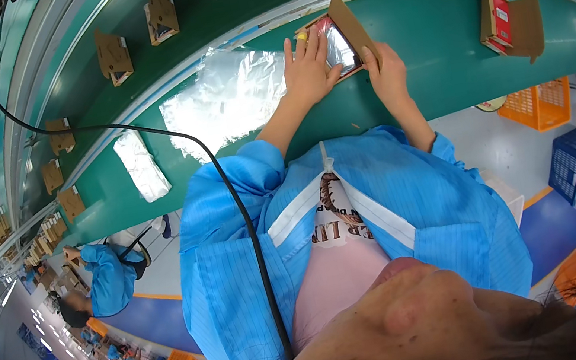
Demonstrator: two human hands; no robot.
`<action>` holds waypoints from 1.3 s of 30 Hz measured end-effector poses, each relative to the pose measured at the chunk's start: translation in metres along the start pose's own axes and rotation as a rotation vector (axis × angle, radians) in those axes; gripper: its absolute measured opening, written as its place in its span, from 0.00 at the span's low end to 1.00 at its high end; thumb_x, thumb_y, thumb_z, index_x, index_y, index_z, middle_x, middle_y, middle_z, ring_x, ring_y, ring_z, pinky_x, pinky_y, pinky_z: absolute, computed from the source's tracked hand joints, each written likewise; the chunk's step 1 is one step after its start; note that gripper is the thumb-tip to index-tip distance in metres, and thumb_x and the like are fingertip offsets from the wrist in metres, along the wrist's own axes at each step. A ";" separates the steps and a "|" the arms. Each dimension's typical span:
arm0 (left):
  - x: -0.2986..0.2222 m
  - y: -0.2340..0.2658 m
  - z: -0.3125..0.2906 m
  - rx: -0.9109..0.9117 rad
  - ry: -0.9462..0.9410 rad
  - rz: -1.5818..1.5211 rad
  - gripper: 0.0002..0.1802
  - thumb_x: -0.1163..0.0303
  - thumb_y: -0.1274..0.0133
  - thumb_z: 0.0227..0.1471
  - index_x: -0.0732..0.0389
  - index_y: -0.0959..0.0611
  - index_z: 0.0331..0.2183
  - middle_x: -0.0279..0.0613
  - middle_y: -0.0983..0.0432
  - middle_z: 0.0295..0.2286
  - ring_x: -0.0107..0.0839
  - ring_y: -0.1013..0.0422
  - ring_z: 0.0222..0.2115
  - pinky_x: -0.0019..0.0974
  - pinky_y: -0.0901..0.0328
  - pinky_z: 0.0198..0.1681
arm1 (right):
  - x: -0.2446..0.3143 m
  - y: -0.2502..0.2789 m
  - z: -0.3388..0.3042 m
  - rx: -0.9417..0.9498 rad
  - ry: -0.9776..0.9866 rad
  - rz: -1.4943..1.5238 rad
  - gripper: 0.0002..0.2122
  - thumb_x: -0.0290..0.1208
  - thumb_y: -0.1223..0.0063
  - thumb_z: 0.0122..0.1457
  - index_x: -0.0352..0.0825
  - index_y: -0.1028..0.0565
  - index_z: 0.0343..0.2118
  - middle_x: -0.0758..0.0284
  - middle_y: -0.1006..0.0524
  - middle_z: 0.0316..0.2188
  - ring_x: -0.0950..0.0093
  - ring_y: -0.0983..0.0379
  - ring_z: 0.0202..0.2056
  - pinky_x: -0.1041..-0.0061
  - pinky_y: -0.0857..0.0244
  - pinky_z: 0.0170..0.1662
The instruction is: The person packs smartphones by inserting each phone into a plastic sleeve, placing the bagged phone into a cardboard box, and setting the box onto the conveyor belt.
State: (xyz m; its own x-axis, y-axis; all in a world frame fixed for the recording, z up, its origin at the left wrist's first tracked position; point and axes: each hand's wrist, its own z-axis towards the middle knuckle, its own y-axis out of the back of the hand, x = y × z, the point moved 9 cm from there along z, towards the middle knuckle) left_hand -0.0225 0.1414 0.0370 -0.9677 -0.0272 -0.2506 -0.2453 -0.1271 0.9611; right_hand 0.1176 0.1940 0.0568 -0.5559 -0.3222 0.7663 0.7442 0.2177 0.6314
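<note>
An open cardboard box (352, 28) lies on the green work surface in front of me, its brown lid tilted up on the right side. Inside sits a shiny silver packet (338, 50), with something red at its far end. Fingers spread, my left hand (308, 71) rests over the box's left part and the packet; a small yellow thing shows at one fingertip. My right hand (387, 75) grips the near right edge of the lid, thumb and fingers closed on it. Left of the box, a heap of shiny clear plastic bags (226, 99) lies flat near my left forearm.
A folded stack of plastic bags (142, 165) lies further left. On the right stands another open box (502, 24) with red contents. Beyond the metal rail, several boxes (162, 15) sit on a belt. A black cable (144, 129) crosses the view. Orange crates (536, 103) stand at right.
</note>
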 end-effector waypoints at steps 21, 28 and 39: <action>0.000 -0.011 -0.023 -0.123 0.041 -0.183 0.27 0.70 0.47 0.43 0.71 0.30 0.46 0.61 0.41 0.51 0.57 0.44 0.52 0.50 0.46 0.56 | -0.090 0.008 0.194 -0.328 -0.158 0.174 0.27 0.38 0.42 0.49 0.23 0.34 0.48 0.49 0.29 0.41 0.59 0.30 0.40 0.64 0.36 0.44; 0.008 -0.011 -0.029 -0.103 0.084 -0.117 0.26 0.67 0.50 0.46 0.71 0.30 0.47 0.60 0.41 0.51 0.55 0.44 0.53 0.50 0.47 0.57 | -0.177 0.059 0.229 -0.631 -0.484 0.419 0.16 0.30 0.48 0.55 0.25 0.35 0.42 0.56 0.26 0.25 0.68 0.27 0.16 0.73 0.32 0.15; 0.009 -0.007 -0.034 -0.151 0.072 -0.148 0.26 0.67 0.50 0.45 0.70 0.31 0.47 0.60 0.41 0.51 0.55 0.44 0.52 0.51 0.48 0.57 | -0.094 0.073 0.199 -0.124 0.064 -0.411 0.14 0.33 0.57 0.60 0.43 0.28 0.48 0.55 0.26 0.38 0.56 0.29 0.39 0.62 0.34 0.42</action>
State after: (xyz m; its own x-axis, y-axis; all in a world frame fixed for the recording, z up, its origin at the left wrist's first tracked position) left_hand -0.0275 0.1080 0.0237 -0.9136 -0.0676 -0.4010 -0.3681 -0.2817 0.8861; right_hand 0.1503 0.4231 0.0543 -0.7941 -0.4164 0.4427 0.5069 -0.0520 0.8604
